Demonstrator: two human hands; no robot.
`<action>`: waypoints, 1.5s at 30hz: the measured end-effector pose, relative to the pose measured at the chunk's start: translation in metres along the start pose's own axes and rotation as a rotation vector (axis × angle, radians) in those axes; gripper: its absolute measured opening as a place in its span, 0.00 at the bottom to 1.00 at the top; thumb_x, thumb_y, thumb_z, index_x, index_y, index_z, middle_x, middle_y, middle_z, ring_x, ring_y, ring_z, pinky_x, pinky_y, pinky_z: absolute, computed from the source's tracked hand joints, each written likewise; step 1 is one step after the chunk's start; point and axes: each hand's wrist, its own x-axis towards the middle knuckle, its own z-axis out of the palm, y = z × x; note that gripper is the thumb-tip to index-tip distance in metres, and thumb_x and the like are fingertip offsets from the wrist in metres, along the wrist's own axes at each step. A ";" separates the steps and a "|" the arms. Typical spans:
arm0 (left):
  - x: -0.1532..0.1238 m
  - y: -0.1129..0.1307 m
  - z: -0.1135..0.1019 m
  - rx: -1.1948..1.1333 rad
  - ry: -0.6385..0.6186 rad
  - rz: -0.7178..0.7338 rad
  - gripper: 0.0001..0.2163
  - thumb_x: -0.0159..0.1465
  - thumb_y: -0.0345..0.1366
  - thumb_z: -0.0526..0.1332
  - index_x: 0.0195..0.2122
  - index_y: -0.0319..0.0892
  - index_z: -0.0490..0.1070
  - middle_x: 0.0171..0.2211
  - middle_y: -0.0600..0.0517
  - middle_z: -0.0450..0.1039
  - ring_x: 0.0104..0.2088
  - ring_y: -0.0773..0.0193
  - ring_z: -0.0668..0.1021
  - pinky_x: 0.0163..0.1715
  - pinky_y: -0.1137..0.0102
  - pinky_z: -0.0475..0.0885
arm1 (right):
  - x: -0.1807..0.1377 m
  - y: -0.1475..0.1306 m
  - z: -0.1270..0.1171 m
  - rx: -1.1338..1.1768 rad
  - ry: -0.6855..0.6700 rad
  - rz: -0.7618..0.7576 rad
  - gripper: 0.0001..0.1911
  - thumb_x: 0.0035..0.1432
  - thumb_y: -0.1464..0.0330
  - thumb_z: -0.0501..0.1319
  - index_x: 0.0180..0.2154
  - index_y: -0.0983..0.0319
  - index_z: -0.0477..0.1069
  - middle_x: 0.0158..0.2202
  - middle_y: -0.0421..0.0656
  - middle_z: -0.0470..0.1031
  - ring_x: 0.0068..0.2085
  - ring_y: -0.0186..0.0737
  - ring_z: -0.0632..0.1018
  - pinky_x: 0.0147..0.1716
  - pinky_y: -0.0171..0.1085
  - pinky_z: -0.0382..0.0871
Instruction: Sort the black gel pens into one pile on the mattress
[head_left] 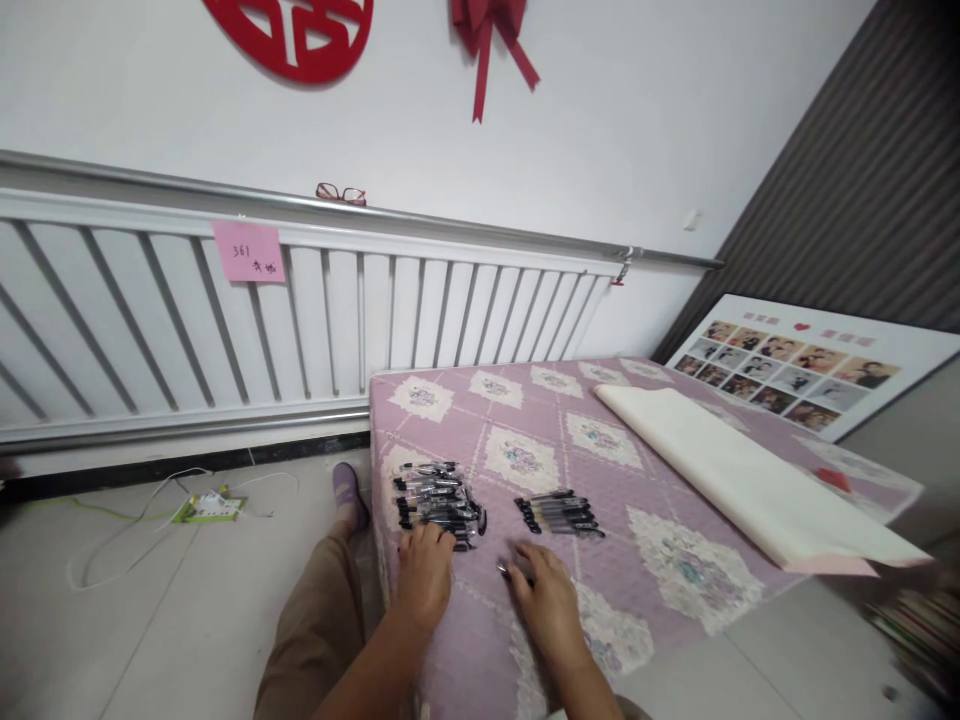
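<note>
A pile of black-capped clear pens (435,492) lies on the left part of the purple flowered cover. My left hand (426,565) is at the near edge of this pile, its fingers curled down over a pen; the fingertips are partly hidden. To the right, a smaller row of similar pens (559,512) lies roughly side by side. Just below that row, my right hand (549,592) is closed around a pen (503,568), whose dark end sticks out to the left of the fingers.
A large cream sheet (697,460) lies folded across the right of the bed-like surface (480,610). Behind it leans a photo board (795,365). A white radiator (420,310) runs along the wall. On the left floor are a power strip (214,505) and cables.
</note>
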 end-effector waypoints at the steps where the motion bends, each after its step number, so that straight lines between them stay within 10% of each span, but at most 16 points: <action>1: 0.000 0.000 0.001 -0.009 0.011 0.004 0.12 0.68 0.29 0.51 0.43 0.49 0.73 0.43 0.51 0.69 0.46 0.58 0.68 0.47 0.62 0.58 | -0.005 0.006 -0.004 -0.016 -0.006 -0.002 0.15 0.57 0.65 0.57 0.45 0.62 0.73 0.43 0.48 0.76 0.45 0.47 0.74 0.47 0.44 0.66; 26: -0.002 -0.003 0.009 -0.040 0.177 0.007 0.17 0.65 0.29 0.56 0.54 0.49 0.66 0.45 0.51 0.70 0.47 0.58 0.70 0.49 0.63 0.60 | 0.035 -0.062 0.019 -0.136 -0.224 -0.114 0.12 0.57 0.74 0.57 0.42 0.56 0.73 0.40 0.42 0.75 0.44 0.43 0.73 0.42 0.37 0.61; 36: -0.002 -0.001 0.005 -0.040 0.134 -0.018 0.18 0.64 0.29 0.56 0.55 0.50 0.67 0.46 0.51 0.69 0.48 0.58 0.69 0.51 0.63 0.59 | 0.036 0.031 -0.001 -0.267 0.067 -0.032 0.15 0.59 0.70 0.54 0.47 0.64 0.70 0.46 0.50 0.74 0.48 0.46 0.72 0.49 0.41 0.63; 45: -0.002 0.000 0.005 -0.037 0.125 -0.026 0.18 0.64 0.29 0.56 0.55 0.50 0.67 0.47 0.50 0.69 0.49 0.57 0.69 0.52 0.62 0.59 | 0.032 0.068 -0.020 -0.389 -0.041 0.070 0.17 0.61 0.65 0.53 0.49 0.61 0.71 0.51 0.50 0.72 0.53 0.51 0.69 0.48 0.46 0.63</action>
